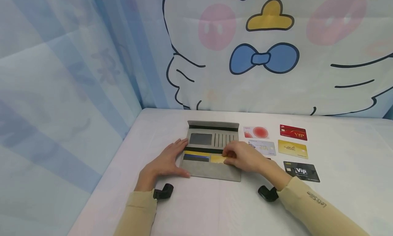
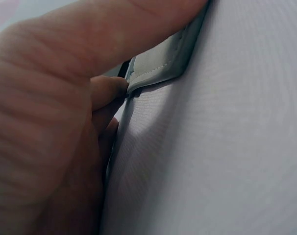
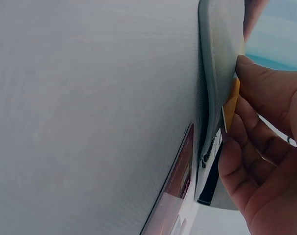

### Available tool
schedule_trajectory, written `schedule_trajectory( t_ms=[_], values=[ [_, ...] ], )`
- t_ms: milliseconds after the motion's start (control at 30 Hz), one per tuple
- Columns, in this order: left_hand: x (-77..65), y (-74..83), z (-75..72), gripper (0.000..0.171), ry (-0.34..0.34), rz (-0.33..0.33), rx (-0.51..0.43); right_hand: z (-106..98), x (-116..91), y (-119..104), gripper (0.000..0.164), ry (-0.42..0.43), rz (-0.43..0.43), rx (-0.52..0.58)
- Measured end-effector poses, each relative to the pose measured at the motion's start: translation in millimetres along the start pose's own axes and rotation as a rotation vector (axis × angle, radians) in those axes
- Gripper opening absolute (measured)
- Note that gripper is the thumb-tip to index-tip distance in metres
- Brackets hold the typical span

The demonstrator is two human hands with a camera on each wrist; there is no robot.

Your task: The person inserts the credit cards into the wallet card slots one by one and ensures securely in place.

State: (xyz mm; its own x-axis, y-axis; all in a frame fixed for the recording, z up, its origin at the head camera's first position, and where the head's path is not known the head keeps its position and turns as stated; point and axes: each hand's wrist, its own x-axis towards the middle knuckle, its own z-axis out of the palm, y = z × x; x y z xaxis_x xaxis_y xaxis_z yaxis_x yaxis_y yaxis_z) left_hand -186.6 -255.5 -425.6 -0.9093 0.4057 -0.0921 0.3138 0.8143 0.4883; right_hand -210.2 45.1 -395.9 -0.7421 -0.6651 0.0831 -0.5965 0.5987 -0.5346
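A grey wallet (image 1: 212, 173) lies unfolded on the white table, with card slots and a dark window panel in its upper half. Over its left edge rests my left hand (image 1: 165, 161), thumb spread along the lower left corner and fingers stretched toward the upper half. My right hand (image 1: 247, 156) pinches a yellow card (image 1: 216, 159) at the right part of the lower pocket; in the right wrist view the card (image 3: 231, 105) sticks up past the pocket's edge between thumb and fingers. Blue and dark cards (image 1: 196, 158) sit in the pocket's left part.
Right of the wallet lie a white-and-red card (image 1: 260, 132), a silver card (image 1: 262, 147), a red VIP card (image 1: 293, 132), a gold card (image 1: 293, 149) and a black Vip card (image 1: 302, 171). My right forearm mostly covers another, reddish card. A cartoon curtain (image 1: 190, 92) hangs behind the table.
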Motion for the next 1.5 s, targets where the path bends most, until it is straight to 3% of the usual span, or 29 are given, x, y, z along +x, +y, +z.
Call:
schedule_trajectory(
  t_ms=[700,1500],
  values=[
    [0.9,2.2,-1.7,0.116,0.001,-0.007,-0.016,0,-3,-10,0.01,-0.018,0.037,-0.113],
    [-0.8,-0.1,0.2,0.116,0.003,-0.016,-0.015,6,-1,-8,0.012,-0.052,-0.017,-0.087]
  ],
)
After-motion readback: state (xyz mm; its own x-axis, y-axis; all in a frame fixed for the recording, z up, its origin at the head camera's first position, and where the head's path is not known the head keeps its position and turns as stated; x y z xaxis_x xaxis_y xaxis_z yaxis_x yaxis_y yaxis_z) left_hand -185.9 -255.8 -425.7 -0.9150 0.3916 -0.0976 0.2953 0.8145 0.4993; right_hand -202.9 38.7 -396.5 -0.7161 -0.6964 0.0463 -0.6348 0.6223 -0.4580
